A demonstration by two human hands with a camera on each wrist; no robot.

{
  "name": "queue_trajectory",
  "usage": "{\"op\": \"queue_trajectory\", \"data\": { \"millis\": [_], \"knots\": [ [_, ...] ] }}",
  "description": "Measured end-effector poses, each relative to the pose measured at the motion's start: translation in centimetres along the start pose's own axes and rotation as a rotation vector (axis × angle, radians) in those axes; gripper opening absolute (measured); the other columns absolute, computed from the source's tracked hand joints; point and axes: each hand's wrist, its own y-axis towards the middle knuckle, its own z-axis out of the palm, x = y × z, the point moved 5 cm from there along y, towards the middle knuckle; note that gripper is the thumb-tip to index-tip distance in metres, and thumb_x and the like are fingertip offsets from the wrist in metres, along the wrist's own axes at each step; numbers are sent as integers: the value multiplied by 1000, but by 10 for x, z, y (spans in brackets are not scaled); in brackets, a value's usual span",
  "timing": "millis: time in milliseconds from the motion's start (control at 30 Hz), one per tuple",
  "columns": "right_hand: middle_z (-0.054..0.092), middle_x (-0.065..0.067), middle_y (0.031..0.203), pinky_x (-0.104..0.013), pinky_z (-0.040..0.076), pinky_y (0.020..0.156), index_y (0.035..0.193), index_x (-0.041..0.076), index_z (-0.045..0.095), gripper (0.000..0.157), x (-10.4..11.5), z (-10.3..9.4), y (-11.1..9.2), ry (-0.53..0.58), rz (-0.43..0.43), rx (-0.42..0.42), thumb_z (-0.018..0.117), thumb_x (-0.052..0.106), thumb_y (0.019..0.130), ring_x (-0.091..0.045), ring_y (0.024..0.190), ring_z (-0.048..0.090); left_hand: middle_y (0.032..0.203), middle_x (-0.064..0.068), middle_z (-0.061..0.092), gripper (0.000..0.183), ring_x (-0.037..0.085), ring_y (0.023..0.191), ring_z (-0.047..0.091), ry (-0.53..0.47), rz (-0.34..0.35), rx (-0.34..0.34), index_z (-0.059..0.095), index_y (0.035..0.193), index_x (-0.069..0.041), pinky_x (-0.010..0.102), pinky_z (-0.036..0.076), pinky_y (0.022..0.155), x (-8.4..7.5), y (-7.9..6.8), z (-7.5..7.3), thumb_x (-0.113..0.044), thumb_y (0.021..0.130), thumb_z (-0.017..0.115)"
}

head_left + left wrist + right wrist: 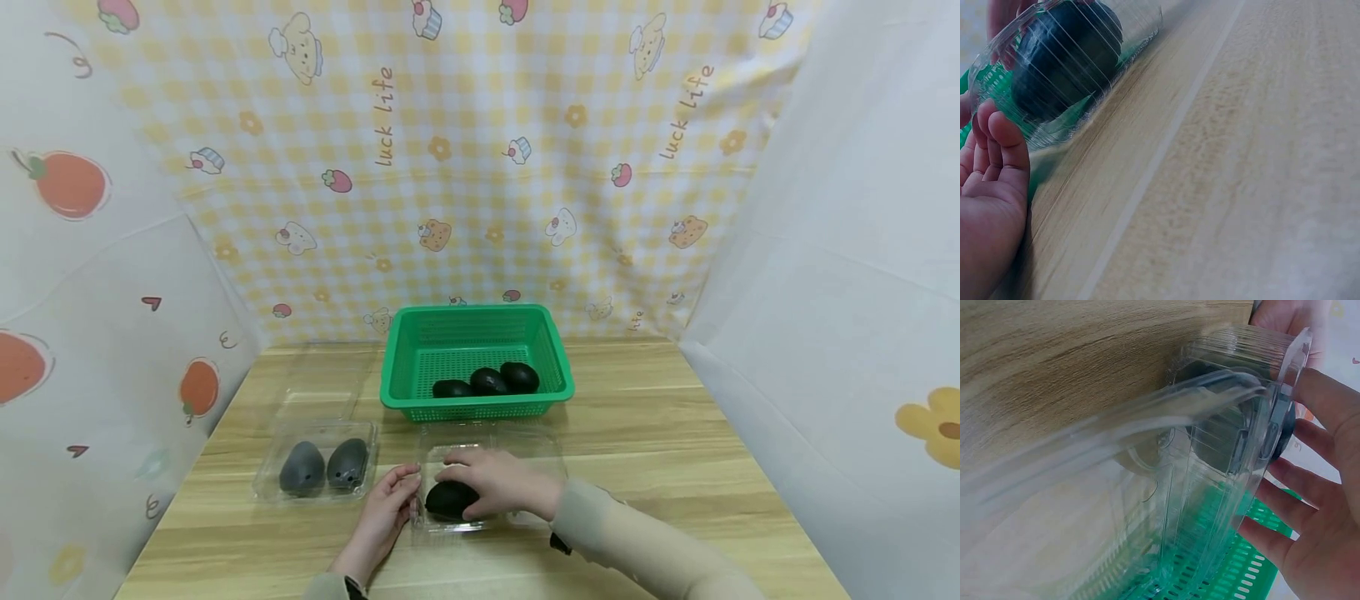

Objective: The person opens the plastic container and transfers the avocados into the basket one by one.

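A dark avocado (452, 501) lies in the left part of a clear plastic clamshell box (491, 527) on the table. My right hand (504, 482) reaches over the box from the right and holds this avocado, thumb on the near side and fingers on the far side. In the right wrist view, its fingers (1310, 487) pass over the box rim. At the box's left edge, my left hand (388, 510) pinches the rim with fingertips and thumb. The left wrist view shows the avocado (1066, 62) through the ribbed plastic wall.
Behind the box stands a green basket (480, 402) with several avocados (489, 382) along its near side. To the left, another clear box (262, 487) contains two greyish avocados (303, 469); its lid (318, 402) lies open behind it. A patterned cloth (480, 208) hangs at the back.
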Motion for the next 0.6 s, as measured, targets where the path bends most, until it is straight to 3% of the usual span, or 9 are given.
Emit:
{"op": "queue_trajectory", "data": {
  "millis": [233,600],
  "knots": [
    [50,-2,139,-33,49,90,136,27,54,64,0,6,5,-22,-19,-4,80,38,79,-17,121,52,80,-2,56,30,9,60,48,-3,3,9,49,121,6,21,44,54,-1,-1,1,-7,96,58],
    [51,0,137,-34,48,92,139,28,50,66,2,15,8,-11,-18,56,79,36,81,-18,121,52,80,-2,55,27,9,61,49,-18,-1,9,50,119,5,20,44,54,-2,-2,2,-6,95,58]
  ]
}}
